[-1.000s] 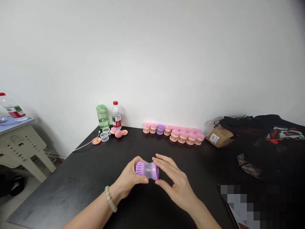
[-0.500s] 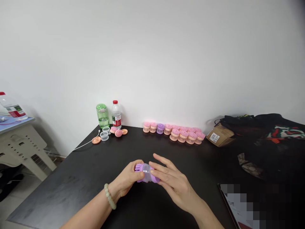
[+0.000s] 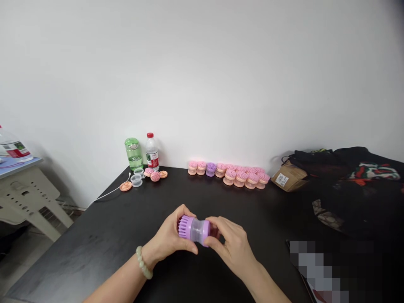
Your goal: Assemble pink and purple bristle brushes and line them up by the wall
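Mid-table, both hands clasp a lilac brush

A lilac brush sits sideways between the two hands, its long axis nearly level and slightly tilted. Short, soft-looking purple bristles fan out from its left end, and a smooth, rounded lilac cap closes its right end. Between them runs a narrower, transparent cylindrical body, which looks assembled in one piece. The left hand wraps around the bristled end, while the fingers of the right hand grip the capped end and part of the clear section.
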A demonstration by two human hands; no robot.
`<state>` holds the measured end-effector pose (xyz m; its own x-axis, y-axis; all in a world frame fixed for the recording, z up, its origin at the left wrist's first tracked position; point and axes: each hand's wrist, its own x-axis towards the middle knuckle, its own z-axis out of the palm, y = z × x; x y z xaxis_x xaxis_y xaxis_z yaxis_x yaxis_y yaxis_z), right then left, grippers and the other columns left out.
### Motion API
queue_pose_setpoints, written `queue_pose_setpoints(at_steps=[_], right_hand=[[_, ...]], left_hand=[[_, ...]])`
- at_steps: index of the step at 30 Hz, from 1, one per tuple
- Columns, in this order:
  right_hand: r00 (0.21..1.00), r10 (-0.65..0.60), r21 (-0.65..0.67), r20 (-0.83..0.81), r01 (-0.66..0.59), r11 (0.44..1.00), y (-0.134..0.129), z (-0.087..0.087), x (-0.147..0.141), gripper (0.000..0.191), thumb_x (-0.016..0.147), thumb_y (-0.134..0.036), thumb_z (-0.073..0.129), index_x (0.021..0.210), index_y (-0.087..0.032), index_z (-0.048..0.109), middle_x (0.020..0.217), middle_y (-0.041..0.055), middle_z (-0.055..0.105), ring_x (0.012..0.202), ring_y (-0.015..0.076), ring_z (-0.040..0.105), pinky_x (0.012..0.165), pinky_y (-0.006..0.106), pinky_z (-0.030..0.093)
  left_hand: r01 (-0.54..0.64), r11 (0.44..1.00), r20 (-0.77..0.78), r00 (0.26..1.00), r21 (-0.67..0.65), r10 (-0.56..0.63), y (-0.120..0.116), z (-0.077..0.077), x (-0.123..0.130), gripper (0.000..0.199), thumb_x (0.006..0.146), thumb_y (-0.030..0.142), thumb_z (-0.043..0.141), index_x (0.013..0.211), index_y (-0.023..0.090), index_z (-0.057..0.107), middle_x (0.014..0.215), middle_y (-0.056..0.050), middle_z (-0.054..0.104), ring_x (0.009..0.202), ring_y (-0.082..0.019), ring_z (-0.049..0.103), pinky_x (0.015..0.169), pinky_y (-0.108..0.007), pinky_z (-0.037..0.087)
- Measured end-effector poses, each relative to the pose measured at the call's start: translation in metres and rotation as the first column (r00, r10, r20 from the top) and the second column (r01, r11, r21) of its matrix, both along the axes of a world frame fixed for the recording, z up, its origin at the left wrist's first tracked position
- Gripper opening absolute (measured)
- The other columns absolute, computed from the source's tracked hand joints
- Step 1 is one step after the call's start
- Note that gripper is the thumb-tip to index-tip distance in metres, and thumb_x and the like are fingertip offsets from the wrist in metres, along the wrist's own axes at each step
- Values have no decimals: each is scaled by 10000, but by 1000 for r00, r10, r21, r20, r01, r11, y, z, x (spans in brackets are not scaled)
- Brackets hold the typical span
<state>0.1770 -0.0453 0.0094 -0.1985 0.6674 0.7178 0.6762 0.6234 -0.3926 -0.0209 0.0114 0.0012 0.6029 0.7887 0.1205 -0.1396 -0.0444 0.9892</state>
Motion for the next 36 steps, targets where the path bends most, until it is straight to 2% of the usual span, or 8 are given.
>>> queue_pose_setpoints(at_steps=[6, 10, 13, 17, 23, 28, 32, 36], right_hand=[[998, 30, -47, -59, -33, 998, 0, 0, 2, 725, 859, -741, 428, 1319, -191, 541, 1012, 123, 707, 719, 203, 680, 624, 331, 611], [996, 88, 22, 0, -88, 996, -1, 0, 2, 531, 939, -455, 595, 1408, -243, 464, 1270, 152, 634, 1026, 279, 658, 838, 442, 599], [998, 62, 19, -2, -62, 998, 1, -3, 2, 440, 970, -339, 568, 1393, -254, 481, 1161, 119, 682, 975, 259, 670, 815, 424, 602], [998, 6, -27, -55, -7, 1000, 3, -5, 5, 547, 937, -588, 504, 1350, -230, 505, 802, 32, 708, 634, 181, 662, 573, 305, 594], [999, 27, -17, -41, -28, 999, 1, 1, 3, 516, 924, -494, 600, 1368, -247, 510, 1150, 117, 691, 849, 219, 698, 729, 356, 628], [995, 9, -109, -99, -19, 994, 2, -3, 6, 469, 976, -514, 492, 1354, -237, 514, 755, 6, 723, 607, 165, 674, 595, 288, 607], [995, 18, -63, -99, -25, 998, 2, -3, 8, 583, 902, -548, 604, 1384, -241, 491, 1034, 89, 728, 788, 209, 707, 662, 324, 627], [996, 92, -39, -5, -92, 995, 2, -1, 4, 479, 927, -321, 634, 1383, -265, 497, 1181, 111, 675, 992, 258, 668, 844, 424, 607]], left_hand=[[-97, 995, 29, 995, -18, 98, 1, 1, 0, 644, 488, 400, 948, 943, 192, 542, 884, 5, 599, 734, -133, 491, 634, -233, 365], [-139, 990, 38, 989, -37, 140, 2, 0, 0, 621, 503, 379, 943, 940, 190, 544, 868, 10, 585, 724, -129, 484, 635, -233, 359], [-127, 991, 38, 991, -43, 129, 2, -1, 0, 615, 496, 370, 944, 931, 193, 546, 862, 13, 590, 716, -130, 491, 627, -232, 363], [-122, 992, 23, 992, -36, 123, 1, 0, 1, 629, 482, 390, 945, 926, 191, 548, 847, 17, 589, 706, -125, 478, 625, -231, 355], [-136, 991, 4, 991, -18, 136, 2, 0, 1, 628, 496, 395, 941, 939, 192, 544, 862, 12, 591, 718, -130, 481, 632, -235, 354], [-116, 993, 0, 993, -21, 116, 2, -2, 1, 631, 490, 382, 946, 939, 195, 543, 851, 18, 589, 705, -125, 477, 626, -233, 358], [-126, 992, -21, 992, 2, 126, 3, -3, 1, 629, 504, 391, 940, 950, 193, 543, 849, 21, 584, 708, -124, 468, 623, -232, 357], [-118, 993, -22, 993, 10, 118, 3, -2, 1, 624, 509, 403, 933, 940, 197, 532, 855, 19, 586, 717, -132, 474, 634, -240, 374]])
